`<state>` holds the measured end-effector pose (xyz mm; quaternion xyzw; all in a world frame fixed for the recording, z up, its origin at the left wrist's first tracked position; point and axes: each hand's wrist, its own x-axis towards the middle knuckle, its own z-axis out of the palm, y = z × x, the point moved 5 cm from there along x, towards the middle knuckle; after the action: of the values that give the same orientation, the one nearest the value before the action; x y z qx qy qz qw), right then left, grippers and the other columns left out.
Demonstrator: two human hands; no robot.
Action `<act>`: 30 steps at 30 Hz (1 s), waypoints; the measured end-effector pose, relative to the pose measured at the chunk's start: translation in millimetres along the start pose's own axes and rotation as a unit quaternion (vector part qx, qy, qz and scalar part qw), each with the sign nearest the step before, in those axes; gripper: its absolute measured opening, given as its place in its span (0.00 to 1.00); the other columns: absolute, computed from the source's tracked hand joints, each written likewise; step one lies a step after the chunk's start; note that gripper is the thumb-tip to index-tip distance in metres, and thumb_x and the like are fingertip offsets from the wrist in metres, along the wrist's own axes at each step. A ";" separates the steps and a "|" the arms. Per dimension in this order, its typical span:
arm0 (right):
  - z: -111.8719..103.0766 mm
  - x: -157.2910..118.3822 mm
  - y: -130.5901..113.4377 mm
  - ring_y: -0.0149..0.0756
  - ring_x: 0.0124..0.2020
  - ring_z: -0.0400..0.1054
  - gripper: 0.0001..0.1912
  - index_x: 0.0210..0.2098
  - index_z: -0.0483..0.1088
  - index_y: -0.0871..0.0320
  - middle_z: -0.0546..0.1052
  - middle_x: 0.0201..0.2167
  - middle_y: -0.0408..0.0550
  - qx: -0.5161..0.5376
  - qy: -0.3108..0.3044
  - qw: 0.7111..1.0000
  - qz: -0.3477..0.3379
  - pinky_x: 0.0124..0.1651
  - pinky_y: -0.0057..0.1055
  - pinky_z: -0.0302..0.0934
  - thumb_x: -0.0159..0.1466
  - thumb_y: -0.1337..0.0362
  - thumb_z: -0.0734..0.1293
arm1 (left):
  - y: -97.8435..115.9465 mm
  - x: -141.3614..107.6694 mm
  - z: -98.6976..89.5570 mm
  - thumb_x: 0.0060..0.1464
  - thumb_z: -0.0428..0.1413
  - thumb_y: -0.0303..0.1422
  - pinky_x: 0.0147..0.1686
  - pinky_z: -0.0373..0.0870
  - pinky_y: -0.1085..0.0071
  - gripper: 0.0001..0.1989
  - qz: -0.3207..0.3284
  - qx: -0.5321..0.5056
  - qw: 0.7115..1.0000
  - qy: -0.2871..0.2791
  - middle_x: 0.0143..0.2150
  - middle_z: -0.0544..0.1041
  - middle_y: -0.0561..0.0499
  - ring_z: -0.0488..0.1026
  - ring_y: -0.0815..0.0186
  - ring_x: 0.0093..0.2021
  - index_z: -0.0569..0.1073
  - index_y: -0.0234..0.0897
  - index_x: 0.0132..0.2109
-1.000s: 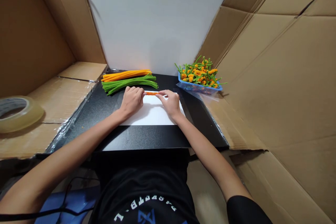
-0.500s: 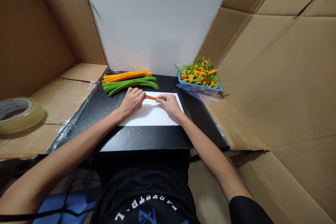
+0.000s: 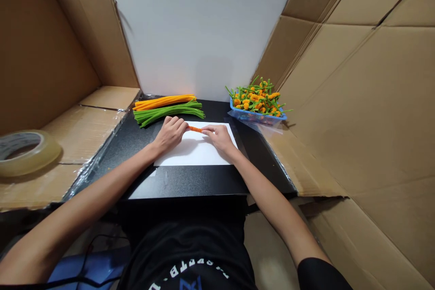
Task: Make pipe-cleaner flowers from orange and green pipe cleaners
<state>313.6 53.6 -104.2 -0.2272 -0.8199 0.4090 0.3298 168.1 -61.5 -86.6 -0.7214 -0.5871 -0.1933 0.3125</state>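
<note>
- Black worktop (image 3: 190, 183) between cardboard walls (image 3: 374, 99).
- Orange coil (image 3: 195, 129) (closely ridged) over the white paper (image 3: 197, 156).
- Left hand (image 3: 171, 133): grip pinched on one end; right hand (image 3: 219, 138): grip pinched on the other.
- Beyond: orange stems (image 3: 166, 101), green stems (image 3: 170, 112), blue basket (image 3: 260, 117) of flowers (image 3: 254, 97).

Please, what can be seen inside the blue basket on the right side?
Inside the blue plastic basket is a heap of orange-and-green pipe-cleaner flowers. The upper flowers cover the basket's bottom, so what lies deepest cannot be seen.
</note>
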 end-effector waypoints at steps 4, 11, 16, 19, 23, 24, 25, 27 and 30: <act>1.6 -0.4 -2.7 0.40 0.38 0.76 0.11 0.37 0.81 0.57 0.83 0.35 0.47 -0.015 -0.036 0.999 -0.004 0.48 0.37 0.67 0.63 0.63 0.66 | 1.0 -1.3 -1.9 0.70 0.43 0.33 0.38 0.55 0.61 0.17 -0.006 0.005 1.000 -0.019 0.31 0.72 0.45 0.64 0.58 0.34 0.72 0.36 0.36; 3.2 1.7 0.8 0.37 0.35 0.75 0.11 0.34 0.81 0.60 0.82 0.31 0.48 -0.049 -0.058 0.997 0.004 0.43 0.32 0.66 0.64 0.66 0.65 | 1.6 3.2 2.6 0.70 0.43 0.35 0.40 0.57 0.60 0.17 0.013 -0.014 0.998 -0.061 0.33 0.75 0.43 0.67 0.57 0.36 0.74 0.35 0.39; -14.3 5.3 0.4 0.39 0.34 0.75 0.10 0.37 0.82 0.57 0.83 0.33 0.48 -0.228 0.020 0.974 -0.004 0.40 0.32 0.62 0.65 0.67 0.66 | -11.3 8.0 5.2 0.66 0.50 0.38 0.51 0.60 0.56 0.22 -0.018 -0.028 0.999 -0.037 0.52 0.76 0.36 0.69 0.51 0.52 0.67 0.30 0.61; -22.9 5.3 0.7 0.40 0.35 0.76 0.11 0.38 0.82 0.55 0.84 0.34 0.50 -0.285 0.023 0.958 0.002 0.40 0.32 0.61 0.66 0.67 0.66 | -26.0 4.3 10.9 0.65 0.52 0.39 0.50 0.62 0.57 0.21 -0.015 -0.023 0.998 -0.055 0.52 0.77 0.37 0.70 0.51 0.53 0.70 0.30 0.59; -24.8 4.2 0.3 0.41 0.36 0.76 0.11 0.39 0.82 0.53 0.84 0.35 0.50 -0.316 0.005 0.949 0.006 0.40 0.31 0.62 0.66 0.66 0.66 | -36.8 -3.9 20.8 0.68 0.48 0.35 0.40 0.64 0.62 0.14 0.031 -0.043 0.993 -0.109 0.39 0.79 0.43 0.73 0.57 0.42 0.77 0.35 0.46; -24.1 4.0 0.1 0.41 0.37 0.76 0.11 0.39 0.82 0.53 0.84 0.36 0.50 -0.318 0.001 0.948 0.006 0.40 0.31 0.62 0.67 0.65 0.66 | -37.5 -4.8 21.5 0.68 0.48 0.34 0.39 0.63 0.62 0.14 0.034 -0.048 0.992 -0.111 0.38 0.79 0.44 0.73 0.58 0.41 0.77 0.36 0.44; -23.4 3.8 0.1 0.42 0.37 0.76 0.11 0.40 0.82 0.53 0.84 0.36 0.51 -0.318 -0.002 0.948 0.006 0.40 0.31 0.61 0.67 0.65 0.66 | -37.3 -5.0 21.6 0.67 0.48 0.34 0.37 0.63 0.63 0.13 0.034 -0.054 0.992 -0.108 0.36 0.79 0.44 0.73 0.58 0.40 0.77 0.36 0.43; -21.9 3.6 0.7 0.42 0.38 0.77 0.11 0.40 0.82 0.53 0.84 0.37 0.51 -0.312 -0.007 0.950 0.004 0.40 0.31 0.61 0.67 0.65 0.66 | -34.5 -4.0 20.9 0.66 0.50 0.33 0.36 0.62 0.64 0.12 0.035 -0.070 0.992 -0.104 0.35 0.78 0.45 0.73 0.58 0.39 0.78 0.36 0.41; -20.0 3.5 2.1 0.41 0.39 0.76 0.11 0.40 0.82 0.54 0.84 0.38 0.50 -0.290 -0.011 0.957 -0.009 0.41 0.31 0.61 0.66 0.66 0.66 | -29.1 -2.0 20.4 0.65 0.51 0.31 0.36 0.62 0.64 0.11 0.041 -0.074 0.990 -0.112 0.34 0.78 0.45 0.72 0.58 0.39 0.77 0.36 0.38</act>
<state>325.9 67.4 -95.7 -0.3014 -0.9087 0.1536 0.2445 137.6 -45.8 -96.3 -0.7832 -0.5723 -0.1408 0.1979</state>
